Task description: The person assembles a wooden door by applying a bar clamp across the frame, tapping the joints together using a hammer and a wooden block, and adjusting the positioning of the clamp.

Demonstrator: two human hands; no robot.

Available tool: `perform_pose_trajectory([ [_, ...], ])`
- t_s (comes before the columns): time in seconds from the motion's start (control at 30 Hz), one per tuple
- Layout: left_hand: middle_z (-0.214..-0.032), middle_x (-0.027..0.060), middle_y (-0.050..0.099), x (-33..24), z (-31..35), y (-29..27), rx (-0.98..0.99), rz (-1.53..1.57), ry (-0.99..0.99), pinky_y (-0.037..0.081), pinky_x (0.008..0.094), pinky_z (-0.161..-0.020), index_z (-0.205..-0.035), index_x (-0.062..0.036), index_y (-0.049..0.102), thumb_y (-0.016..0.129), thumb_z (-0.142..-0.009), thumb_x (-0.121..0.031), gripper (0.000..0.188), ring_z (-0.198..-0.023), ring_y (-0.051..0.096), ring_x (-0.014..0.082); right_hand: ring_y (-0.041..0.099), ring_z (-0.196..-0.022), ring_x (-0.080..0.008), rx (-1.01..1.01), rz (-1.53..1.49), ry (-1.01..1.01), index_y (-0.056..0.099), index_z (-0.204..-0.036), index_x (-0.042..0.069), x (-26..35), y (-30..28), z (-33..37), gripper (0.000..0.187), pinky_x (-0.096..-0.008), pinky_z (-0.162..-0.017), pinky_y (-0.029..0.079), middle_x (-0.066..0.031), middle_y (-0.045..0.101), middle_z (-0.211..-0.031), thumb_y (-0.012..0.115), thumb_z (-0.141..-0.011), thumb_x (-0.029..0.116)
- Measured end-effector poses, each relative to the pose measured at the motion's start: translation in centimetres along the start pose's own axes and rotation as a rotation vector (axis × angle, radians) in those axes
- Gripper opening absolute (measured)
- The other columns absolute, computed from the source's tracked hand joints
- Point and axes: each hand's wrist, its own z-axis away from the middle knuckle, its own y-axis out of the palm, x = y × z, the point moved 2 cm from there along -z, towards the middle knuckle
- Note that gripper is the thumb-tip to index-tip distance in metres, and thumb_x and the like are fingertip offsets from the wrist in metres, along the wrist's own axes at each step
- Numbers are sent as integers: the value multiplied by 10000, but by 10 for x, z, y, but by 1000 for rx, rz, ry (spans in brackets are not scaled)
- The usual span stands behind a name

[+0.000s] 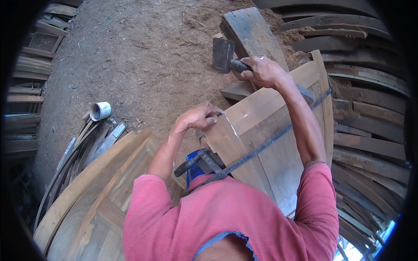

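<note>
My right hand [264, 71] is raised over the far side of a wooden panel door [278, 126], wrapped round the dark handle of a mallet [223, 55]. The mallet has a dark, blocky head, off to the left of that hand. At the door's left corner, my left hand [201, 116] is closed, fingertips at the edge beside a joint with a white line along it. What they pinch is too small to make out. A long metal bar clamp [257, 151] lies across the door, its dark screw handle [186, 166] below my left hand.
A thick timber block [254, 37] lies beyond the door on sawdust-covered ground [143, 56]. Another wooden panel [100, 191] is at the lower left, near a white container [100, 111] and stacked strips. Curved boards [370, 108] are piled along the right.
</note>
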Motion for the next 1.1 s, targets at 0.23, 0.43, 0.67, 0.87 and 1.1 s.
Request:
perform_pose_trajectory([
  [0.23, -1084, 154, 626, 5, -4, 4, -54, -36, 40, 471, 405, -978, -1331, -177, 652, 673, -858, -192, 474, -1085, 586, 308, 679, -1046, -386, 283, 216, 90, 686, -1141, 37, -26, 46, 22, 388, -483, -881, 540, -216, 721, -1063, 691, -867, 312],
  [0.43, -1050, 126, 591, 4, -3, 4, -30, -2, -46, 464, 383, -955, -1347, -192, 647, 694, -859, -190, 489, -1049, 579, 274, 708, -970, -379, 180, 152, 35, 726, -1049, 33, -23, 52, 30, 313, -480, -818, 561, -209, 733, -1015, 667, -852, 268],
  [0.67, -1031, 118, 602, -1, -1, 4, -44, 3, -59, 475, 386, -938, -1354, -184, 641, 713, -852, -183, 507, -1028, 579, 271, 710, -943, -376, 345, 102, 130, 729, -1046, 45, -6, 8, 28, 310, -474, -805, 559, -204, 736, -978, 684, -843, 275],
  [0.87, -1103, 150, 613, -3, -4, 1, -48, -33, -67, 470, 393, -962, -1354, -100, 571, 730, -829, -225, 562, -1084, 584, 292, 695, -1012, -381, -17, 92, 29, 730, -1073, 66, -13, 2, 13, 272, -463, -858, 551, -208, 731, -1022, 635, -875, 227],
  [1.1, -1225, 179, 593, 4, -3, 1, -79, -73, -52, 459, 416, -1003, -1341, -39, 510, 729, -810, -258, 614, -1170, 573, 326, 728, -950, -356, 303, 294, 62, 728, -1051, 21, -14, 38, 28, 264, -457, -797, 575, -204, 742, -1003, 598, -874, 168],
])
